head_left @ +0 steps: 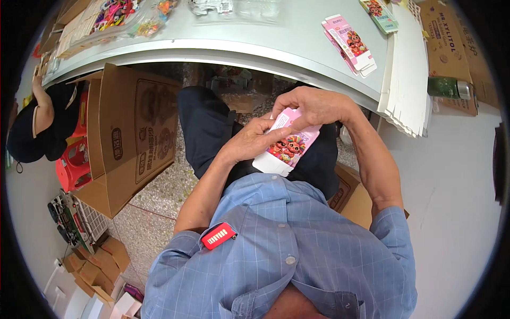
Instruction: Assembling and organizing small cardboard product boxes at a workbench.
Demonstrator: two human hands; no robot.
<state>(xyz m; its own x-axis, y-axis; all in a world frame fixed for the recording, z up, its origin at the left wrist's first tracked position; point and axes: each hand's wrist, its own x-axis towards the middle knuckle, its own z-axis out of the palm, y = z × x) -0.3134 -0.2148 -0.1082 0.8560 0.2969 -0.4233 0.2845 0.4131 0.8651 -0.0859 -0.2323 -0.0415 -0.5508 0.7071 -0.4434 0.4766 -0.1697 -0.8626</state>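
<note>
Over my lap I hold a small pink carton (289,146) printed with red cartoon figures, its white end flap pointing toward me. My left hand (252,139) grips its left side, thumb across the printed front. At the carton's far end, my right hand (316,109) has its fingers bent round the edge and top flap. Whether anything is inside the carton cannot be seen. On the table's right part lie several flat pink cartons (350,43) of the same print, loosely stacked.
A pale table (297,37) spans the front, with a tray of colourful small items (114,16) at left. White card strips (404,80) and a green bottle (449,87) stand right. A large open cardboard box (135,133) is on the floor left, near another person (42,122) and a red stool (74,165).
</note>
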